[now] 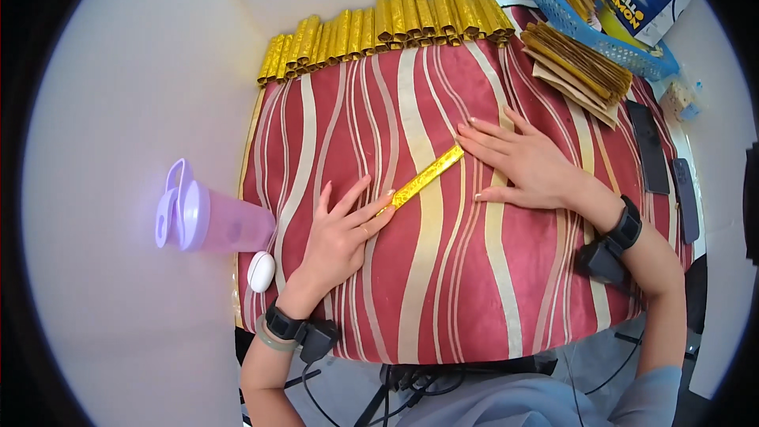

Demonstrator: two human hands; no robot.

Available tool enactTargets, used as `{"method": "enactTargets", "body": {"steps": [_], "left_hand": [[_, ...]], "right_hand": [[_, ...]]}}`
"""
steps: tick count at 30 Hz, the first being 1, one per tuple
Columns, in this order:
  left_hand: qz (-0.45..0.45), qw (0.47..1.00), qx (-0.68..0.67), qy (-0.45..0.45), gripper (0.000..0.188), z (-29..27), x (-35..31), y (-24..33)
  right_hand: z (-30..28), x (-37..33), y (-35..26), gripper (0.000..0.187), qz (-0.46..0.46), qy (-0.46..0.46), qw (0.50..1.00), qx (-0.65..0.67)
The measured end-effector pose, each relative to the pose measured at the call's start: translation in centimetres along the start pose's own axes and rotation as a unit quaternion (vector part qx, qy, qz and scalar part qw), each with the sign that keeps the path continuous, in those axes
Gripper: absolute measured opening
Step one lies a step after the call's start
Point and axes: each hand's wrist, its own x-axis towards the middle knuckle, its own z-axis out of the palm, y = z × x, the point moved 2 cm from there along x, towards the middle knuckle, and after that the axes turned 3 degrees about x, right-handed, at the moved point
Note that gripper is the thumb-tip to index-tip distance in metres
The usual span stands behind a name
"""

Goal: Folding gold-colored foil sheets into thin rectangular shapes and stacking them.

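Note:
A narrow, shiny gold paper piece (427,176) lies slantwise on the striped cloth; I cannot tell whether it is a flat folded strip or a slim tube. My left hand (341,236) rests palm down with its fingers spread, the fingertips touching the lower left end of the piece. At its upper right end, the outstretched fingers of my right hand (531,164) lie against the cloth and touch or nearly touch the gold. Neither hand grips anything.
Gold paper tubes (395,20) line the table's far edge. Brown paper sheets (581,67) and a blue basket (656,65) stand far right, with two phones (648,146) nearer. A purple shaker bottle (225,217) and white oval case (261,271) are left on the red striped cloth (451,300).

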Motion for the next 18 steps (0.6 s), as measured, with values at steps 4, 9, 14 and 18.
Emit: {"method": "enactTargets", "body": {"steps": [4,9,14,18], "left_hand": [[0.003,1.0,-0.014,0.021,0.038,0.1,0.2,0.1],[0.02,0.999,0.005,0.029,0.035,-0.6,0.9,0.4],[0.087,0.992,0.085,0.035,0.024,-1.9,4.3,1.9],[0.056,0.988,0.143,-0.001,0.01,-2.4,7.6,3.7]], "right_hand": [[0.7,0.6,0.1,0.068,-0.009,0.069,0.997,-0.031],[0.3,2.3,-0.4,0.037,-0.034,0.128,0.99,0.053],[0.6,3.0,1.0,0.025,-0.113,0.131,0.984,0.032],[0.0,2.6,0.5,0.019,-0.089,0.17,0.975,0.116]]}}
